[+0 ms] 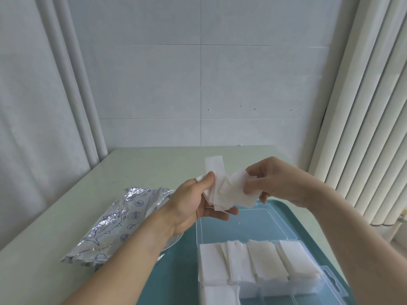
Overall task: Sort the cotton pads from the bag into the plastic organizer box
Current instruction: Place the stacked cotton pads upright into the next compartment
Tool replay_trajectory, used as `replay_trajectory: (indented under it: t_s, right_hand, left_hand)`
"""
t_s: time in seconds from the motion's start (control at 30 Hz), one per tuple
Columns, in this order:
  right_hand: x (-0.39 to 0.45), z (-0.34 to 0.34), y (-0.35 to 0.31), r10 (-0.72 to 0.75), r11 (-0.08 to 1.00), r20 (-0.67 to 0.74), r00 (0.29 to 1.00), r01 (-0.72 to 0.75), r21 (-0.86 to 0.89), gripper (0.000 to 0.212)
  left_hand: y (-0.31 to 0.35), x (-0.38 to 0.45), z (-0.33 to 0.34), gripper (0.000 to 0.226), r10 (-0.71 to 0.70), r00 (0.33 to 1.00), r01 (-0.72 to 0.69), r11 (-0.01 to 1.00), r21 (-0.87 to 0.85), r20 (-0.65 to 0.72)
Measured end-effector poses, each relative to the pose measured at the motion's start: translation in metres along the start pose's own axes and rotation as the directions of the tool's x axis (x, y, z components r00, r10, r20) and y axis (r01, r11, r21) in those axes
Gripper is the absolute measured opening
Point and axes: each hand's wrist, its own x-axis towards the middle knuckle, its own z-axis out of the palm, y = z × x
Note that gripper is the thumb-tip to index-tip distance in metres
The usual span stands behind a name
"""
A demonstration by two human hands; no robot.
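Nearest the camera, the clear plastic organizer box (312, 289) sits on a teal tray (176, 271), its front compartments packed with white cotton pads (237, 264) standing in rows; a further stack fills a compartment at the lower left corner, while the cells to its right look unfilled as far as the frame shows. The box's hinged lid (253, 225) lies open and flat behind the compartments, still on the tray. Just left of the tray, on the pale green surface (55, 216), lies the crinkled silver foil bag (114, 223), printed in blue with a fish drawing and a column of small round icons; a fragment of lettering near its top edge reads something like "ent", and the rest is too creased to make out. Above the lid, both bare hands are raised. The left hand (193, 203) closes its grip round a loose, fanned bunch of pads (222, 192), thumb pressed on top and fingers curled beneath, with one pad sticking up above the others. The right hand (275, 183) pinches the right edge of that same bunch between thumb and fingertips. Beyond them stand a white tiled wall (198, 84), pale curtains (33, 106) at left, and vertical blinds (363, 128) at right.
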Motion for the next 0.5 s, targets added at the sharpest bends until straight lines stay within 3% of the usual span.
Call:
replay_trajectory:
  t_s: [0.07, 0.2, 0.4, 0.5]
  right_hand:
    - [0.0, -0.005, 0.002, 0.021, 0.999, -0.025, 0.999, -0.02, 0.032, 0.018]
    - [0.003, -0.01, 0.008, 0.079, 0.955, -0.04, 0.996, -0.064, 0.291, 0.015]
    - [0.012, 0.005, 0.012, 0.123, 0.931, -0.101, 0.987, -0.079, 0.356, 0.012]
    - [0.012, 0.013, 0.012, 0.081, 0.927, -0.038, 0.996, -0.061, 0.371, 0.015]
  left_hand:
    - [0.001, 0.0, 0.0, 0.043, 0.003, 1.0, -0.005, 0.998, -0.066, -0.03]
    - [-0.001, 0.003, 0.003, 0.034, 0.032, 0.997, -0.043, 0.989, -0.144, -0.076]
    - [-0.004, 0.003, 0.008, 0.027, 0.063, 0.996, -0.063, 0.998, 0.006, -0.063]
    - [-0.003, 0.0, 0.008, 0.026, 0.05, 0.999, -0.051, 0.998, 0.042, 0.021]
